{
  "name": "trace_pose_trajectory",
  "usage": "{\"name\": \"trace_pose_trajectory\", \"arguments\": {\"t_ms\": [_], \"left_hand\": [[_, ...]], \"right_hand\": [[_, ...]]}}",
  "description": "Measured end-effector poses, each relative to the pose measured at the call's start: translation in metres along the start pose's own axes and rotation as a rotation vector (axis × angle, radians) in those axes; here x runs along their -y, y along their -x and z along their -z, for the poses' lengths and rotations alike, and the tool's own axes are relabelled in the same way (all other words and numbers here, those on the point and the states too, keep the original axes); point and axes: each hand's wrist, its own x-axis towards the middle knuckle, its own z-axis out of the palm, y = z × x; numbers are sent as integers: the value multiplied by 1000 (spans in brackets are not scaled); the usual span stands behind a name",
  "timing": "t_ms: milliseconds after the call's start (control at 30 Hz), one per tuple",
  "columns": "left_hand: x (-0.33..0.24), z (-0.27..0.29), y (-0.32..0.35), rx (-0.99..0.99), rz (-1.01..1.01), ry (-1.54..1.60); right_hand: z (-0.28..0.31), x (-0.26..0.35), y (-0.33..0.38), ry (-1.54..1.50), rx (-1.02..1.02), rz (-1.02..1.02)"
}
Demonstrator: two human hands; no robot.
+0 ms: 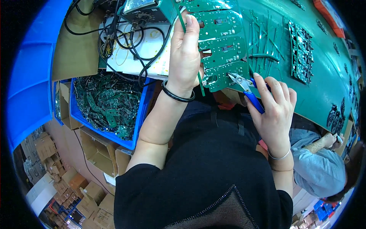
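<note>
My left hand [187,49] is closed on the left edge of a green circuit board panel [228,30], made up of several joined boards. A thin green strip [201,84] runs along that edge, past my fingers. In my right hand [275,105] are diagonal cutters [252,95] with blue handles. Their metal jaws lie at the lower right of the panel, over or against the nearest board; I cannot tell whether they touch it. A black curved handle [267,56] shows just right of the panel, its kind unclear.
Loose green strips [265,38] and another board panel [301,51] lie on the green table [284,95]. A blue bin [133,143] of board pieces stands at left, below tangled black cables [133,45] and a box-shaped device [152,13]. A co-worker [320,164] sits at right.
</note>
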Motion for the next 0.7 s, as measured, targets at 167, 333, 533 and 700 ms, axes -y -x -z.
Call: {"name": "trace_pose_trajectory", "arguments": {"t_ms": [167,333,533,700], "left_hand": [[-3,3,1,-46,37,-17],[-3,8,-1,5,72,132],[23,34,-2,394,526,790],[41,18,10,436,648,911]], "right_hand": [[-7,-3,2,-95,-20,-8],[-7,-9,6,-211,-154,-77],[-12,-32,8,-250,-316,-216],[-22,-36,0,-233,-282,-219]]}}
